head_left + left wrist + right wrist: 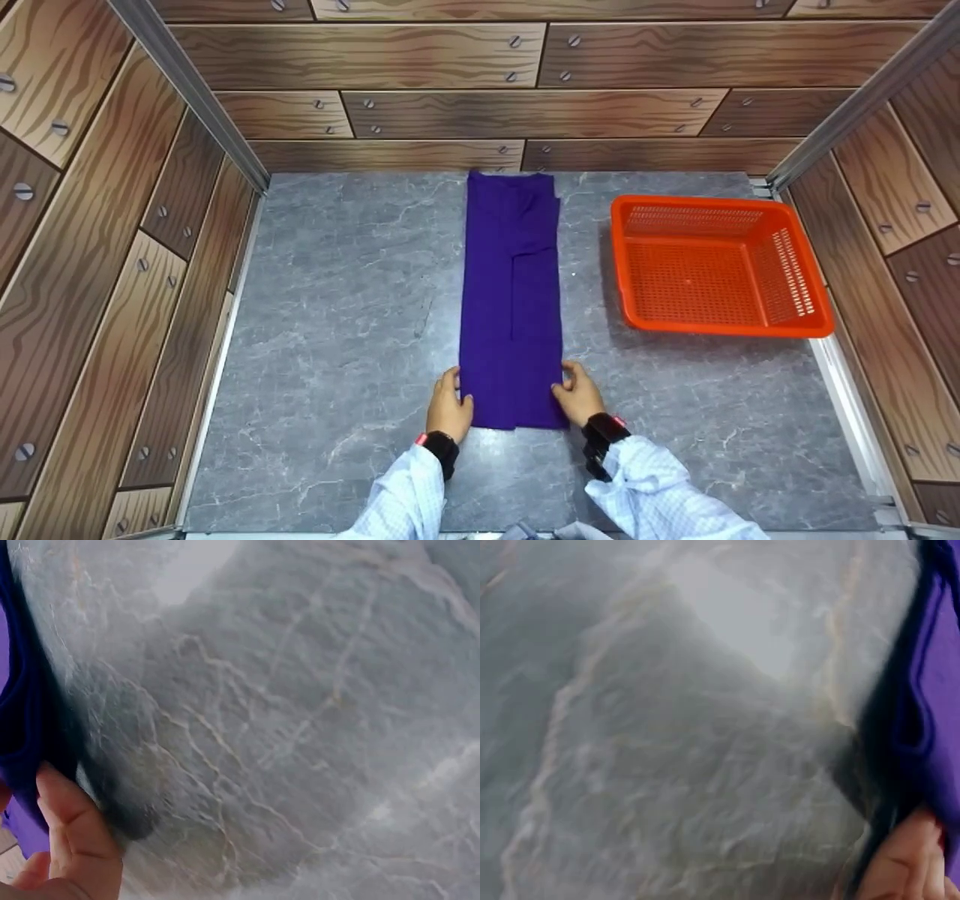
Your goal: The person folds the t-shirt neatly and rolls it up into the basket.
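Observation:
A long, narrow folded purple garment (495, 300) lies lengthwise on the grey marbled tabletop, its layers uneven near the far end. At its near end, my left hand (450, 412) pinches the left edge. Across from it, my right hand (581, 397) pinches the right edge. The left wrist view shows the left fingers (79, 829) against the dark folded side of the garment (26, 705). In the right wrist view, the right fingers (911, 859) are partly under the layered purple edge (937, 727); the rest of that hand is cut off.
An orange-red plastic basket (690, 281) with perforated walls stands to the right of the garment. Wood-patterned panels (442, 56) enclose the tabletop (337, 322) at the back and both sides, with metal rails (202, 97) at the corners.

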Demonstrator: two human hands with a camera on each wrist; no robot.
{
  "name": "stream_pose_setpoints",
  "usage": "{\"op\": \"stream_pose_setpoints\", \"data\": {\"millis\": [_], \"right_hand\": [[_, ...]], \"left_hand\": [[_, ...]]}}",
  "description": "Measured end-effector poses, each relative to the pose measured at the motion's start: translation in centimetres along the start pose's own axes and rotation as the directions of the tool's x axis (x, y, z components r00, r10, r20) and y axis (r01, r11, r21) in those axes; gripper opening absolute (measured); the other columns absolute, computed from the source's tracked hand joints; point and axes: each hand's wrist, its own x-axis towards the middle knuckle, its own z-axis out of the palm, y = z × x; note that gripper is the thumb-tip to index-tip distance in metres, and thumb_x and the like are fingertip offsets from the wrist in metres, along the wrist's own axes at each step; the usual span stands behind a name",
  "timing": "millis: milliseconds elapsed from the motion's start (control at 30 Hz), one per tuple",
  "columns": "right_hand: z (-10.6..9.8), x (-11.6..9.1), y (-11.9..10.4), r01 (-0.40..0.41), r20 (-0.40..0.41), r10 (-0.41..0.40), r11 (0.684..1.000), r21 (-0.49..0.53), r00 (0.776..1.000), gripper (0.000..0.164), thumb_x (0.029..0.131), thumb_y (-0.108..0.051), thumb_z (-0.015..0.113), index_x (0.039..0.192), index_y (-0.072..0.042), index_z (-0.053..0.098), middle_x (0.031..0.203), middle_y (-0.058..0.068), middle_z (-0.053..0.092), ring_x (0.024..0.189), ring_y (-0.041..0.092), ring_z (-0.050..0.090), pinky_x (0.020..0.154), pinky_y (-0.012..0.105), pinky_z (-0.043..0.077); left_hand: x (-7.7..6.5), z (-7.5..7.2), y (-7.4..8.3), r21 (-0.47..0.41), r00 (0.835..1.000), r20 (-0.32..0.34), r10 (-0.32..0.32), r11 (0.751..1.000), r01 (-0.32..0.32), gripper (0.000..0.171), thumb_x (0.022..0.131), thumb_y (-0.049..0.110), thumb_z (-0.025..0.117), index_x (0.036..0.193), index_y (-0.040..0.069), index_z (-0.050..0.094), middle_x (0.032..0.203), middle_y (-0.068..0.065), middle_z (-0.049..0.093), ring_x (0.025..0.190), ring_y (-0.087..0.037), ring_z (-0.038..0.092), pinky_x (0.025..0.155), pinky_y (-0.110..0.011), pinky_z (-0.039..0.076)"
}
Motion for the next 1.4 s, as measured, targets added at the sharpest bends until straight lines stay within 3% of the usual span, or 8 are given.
{"op": "stream_pose_setpoints", "data": {"millis": [333,600,833,933,1033,1133,1233,1400], "right_hand": [[-0.3,-1.8,0.6,-0.001,0.107,0.005,1.000,-0.031,0.994,0.063,0.082,-0.002,0.060,0.139,-0.001,0.032,0.102,0.023,0.062,0.079,0.022,0.062,0.060,0.030,0.051],[-1.0,-2.7,1.1,-0.141,0.184,0.112,0.978,0.154,0.977,0.017,0.084,-0.004,0.061,0.093,0.010,0.059,0.072,0.012,0.065,0.054,0.016,0.062,0.052,0.031,0.054],[-2.3,-4.0,2.1,-0.234,0.391,0.133,0.946,0.223,0.911,0.015,0.085,-0.007,0.060,0.073,0.002,0.058,0.056,0.001,0.053,0.048,0.010,0.059,0.048,0.022,0.052],[-2.6,-4.3,2.4,-0.198,0.404,0.098,0.956,0.215,0.909,0.023,0.087,-0.012,0.058,0.075,0.007,0.056,0.056,-0.003,0.049,0.051,0.007,0.056,0.051,0.024,0.053],[-2.7,-4.3,2.6,-0.168,0.383,0.072,0.960,0.222,0.921,0.031,0.091,-0.014,0.050,0.097,0.016,0.056,0.064,-0.001,0.054,0.054,0.007,0.054,0.052,0.024,0.051],[-2.7,-4.2,3.0,-0.047,0.337,-0.011,0.985,0.164,0.941,0.031,0.088,-0.008,0.046,0.109,0.012,0.058,0.070,0.004,0.060,0.054,0.006,0.053,0.049,0.021,0.047],[-2.5,-4.1,3.8,0.203,0.259,-0.186,0.978,-0.042,0.948,0.024,0.083,-0.002,0.054,0.103,0.003,0.064,0.070,0.001,0.058,0.055,0.002,0.049,0.051,0.019,0.042],[-1.8,-3.6,5.1,0.461,0.131,-0.447,0.799,-0.385,0.885,0.024,0.071,-0.009,0.070,0.093,-0.013,0.060,0.077,-0.008,0.051,0.065,0.006,0.051,0.056,0.025,0.043]], "left_hand": [[-1.3,-0.3,-0.4,0.038,0.995,0.091,0.028,0.999,-0.032,0.031,0.083,0.007,0.062,0.114,0.010,0.061,0.077,-0.005,0.056,0.060,-0.012,0.047,0.058,-0.029,0.041],[-1.9,-0.8,-0.9,-0.044,0.992,0.126,0.029,0.999,-0.024,0.018,0.081,0.005,0.062,0.098,0.008,0.066,0.070,0.002,0.045,0.056,-0.006,0.039,0.054,-0.022,0.035],[-3.3,-1.6,-2.2,-0.112,0.974,0.228,-0.019,0.993,0.046,0.039,0.082,0.005,0.061,0.119,0.009,0.051,0.061,0.005,0.045,0.049,-0.007,0.039,0.047,-0.022,0.034],[-3.6,-1.9,-2.8,-0.162,0.958,0.288,0.001,0.986,0.048,0.047,0.084,0.004,0.058,0.128,0.011,0.044,0.063,0.003,0.050,0.047,-0.005,0.040,0.045,-0.021,0.035],[-3.7,-2.2,-3.3,-0.183,0.947,0.314,0.072,0.983,-0.014,0.044,0.086,0.001,0.053,0.129,0.011,0.046,0.075,-0.004,0.059,0.052,-0.004,0.043,0.050,-0.021,0.039],[-3.6,-2.5,-3.7,-0.101,0.940,0.283,0.191,0.981,-0.168,0.039,0.086,0.000,0.050,0.123,0.011,0.054,0.091,-0.008,0.064,0.064,-0.005,0.051,0.060,-0.024,0.045],[-3.4,-2.6,-4.2,0.053,0.907,0.227,0.355,0.925,-0.376,0.034,0.084,0.002,0.054,0.116,0.013,0.061,0.100,-0.004,0.065,0.075,-0.009,0.057,0.070,-0.028,0.048],[-2.5,-2.3,-5.6,0.285,0.789,0.144,0.597,0.739,-0.611,0.038,0.076,0.008,0.066,0.113,0.017,0.063,0.103,-0.001,0.061,0.088,-0.019,0.057,0.075,-0.033,0.048]]}}
